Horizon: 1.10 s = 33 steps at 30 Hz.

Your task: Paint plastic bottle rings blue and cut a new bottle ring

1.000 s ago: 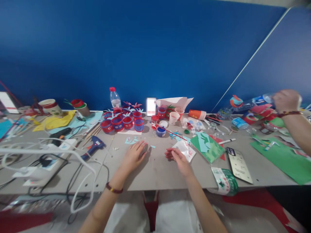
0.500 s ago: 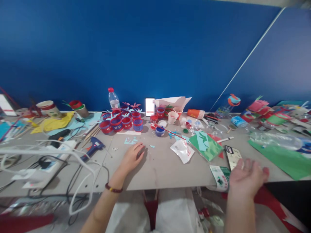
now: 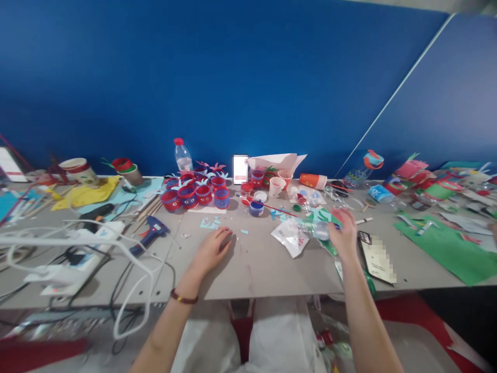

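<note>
- Blue jar (image 3: 257,208): open, blue inside, at mid-table; the landmark for every place below.
- Red pot (image 3: 246,190): just behind it and slightly left, with red inside.
- Decorated cups (image 3: 188,197): red and blue, clustered to its left, several topped with paper leaves.
- Red-capped bottle (image 3: 183,158): upright, behind those cups, left of the jar; its fill is unclear.
- White paper cup (image 3: 277,187): upright, behind and right of the jar; contents cannot be told.
- Orange cups (image 3: 313,181): stacked on their side, farther right and back.
- Clear plastic bottle (image 3: 315,229): lying sideways in the right hand (image 3: 341,234), right of the jar and nearer the wearer; the fingers are wrapped round its right end.
- Half a second ago that hand was open, palm up, by the phone (image 3: 377,257), and this bottle lay on the green sheet (image 3: 454,254), far right of the jar.
- Left hand (image 3: 212,251): little changed, on the table left and in front of the jar, fingers loosely bent, nothing visible in them.
- White packet (image 3: 288,239): right and in front of the jar, partly covered from view by the bottle's left end.
- Green-white pouch (image 3: 368,282): farther right and nearer the wearer, mostly hidden by the right forearm.
- Glue gun (image 3: 153,230): well left of the jar.
</note>
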Each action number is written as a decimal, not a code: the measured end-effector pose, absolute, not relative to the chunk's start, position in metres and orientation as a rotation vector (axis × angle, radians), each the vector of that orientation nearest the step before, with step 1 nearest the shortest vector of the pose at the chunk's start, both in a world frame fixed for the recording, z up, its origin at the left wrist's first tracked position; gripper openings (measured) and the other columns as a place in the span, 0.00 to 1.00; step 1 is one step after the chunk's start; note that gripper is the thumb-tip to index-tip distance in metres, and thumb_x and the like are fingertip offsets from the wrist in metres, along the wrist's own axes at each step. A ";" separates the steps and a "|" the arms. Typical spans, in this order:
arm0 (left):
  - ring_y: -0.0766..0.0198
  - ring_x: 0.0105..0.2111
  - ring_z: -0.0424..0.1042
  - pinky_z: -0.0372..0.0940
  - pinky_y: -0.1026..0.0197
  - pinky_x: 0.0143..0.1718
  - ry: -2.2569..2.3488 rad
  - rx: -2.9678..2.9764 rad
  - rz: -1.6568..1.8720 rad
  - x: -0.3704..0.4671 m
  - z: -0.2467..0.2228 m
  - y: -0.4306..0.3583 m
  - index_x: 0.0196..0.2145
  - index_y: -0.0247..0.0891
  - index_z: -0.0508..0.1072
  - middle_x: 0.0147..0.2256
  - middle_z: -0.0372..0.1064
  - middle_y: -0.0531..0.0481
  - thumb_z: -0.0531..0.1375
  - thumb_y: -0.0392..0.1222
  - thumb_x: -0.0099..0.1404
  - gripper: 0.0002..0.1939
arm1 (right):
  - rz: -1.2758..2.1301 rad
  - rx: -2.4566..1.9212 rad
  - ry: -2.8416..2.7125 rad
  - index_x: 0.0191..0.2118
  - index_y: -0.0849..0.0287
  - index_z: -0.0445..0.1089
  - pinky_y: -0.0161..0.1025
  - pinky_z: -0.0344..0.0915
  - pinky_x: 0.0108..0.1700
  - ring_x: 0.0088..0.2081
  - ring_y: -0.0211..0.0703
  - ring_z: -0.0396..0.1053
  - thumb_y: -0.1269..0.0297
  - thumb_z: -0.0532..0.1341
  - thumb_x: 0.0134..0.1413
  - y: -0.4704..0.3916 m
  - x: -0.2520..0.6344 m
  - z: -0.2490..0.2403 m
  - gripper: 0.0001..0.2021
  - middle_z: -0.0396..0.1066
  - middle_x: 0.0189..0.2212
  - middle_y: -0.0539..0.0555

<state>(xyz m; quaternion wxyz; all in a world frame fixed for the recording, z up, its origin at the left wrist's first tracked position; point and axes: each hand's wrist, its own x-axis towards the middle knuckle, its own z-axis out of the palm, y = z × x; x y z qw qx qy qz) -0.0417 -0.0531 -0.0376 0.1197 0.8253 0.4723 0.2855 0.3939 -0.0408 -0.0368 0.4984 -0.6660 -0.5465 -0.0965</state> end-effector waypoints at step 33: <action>0.54 0.42 0.75 0.69 0.55 0.42 0.754 0.951 0.972 0.033 0.007 -0.099 0.52 0.37 0.69 0.49 0.71 0.40 0.70 0.50 0.52 0.32 | -0.115 -1.151 -1.570 0.63 0.51 0.54 0.64 0.45 0.66 0.67 0.61 0.46 0.54 0.67 0.50 -0.070 0.217 0.024 0.36 0.52 0.65 0.60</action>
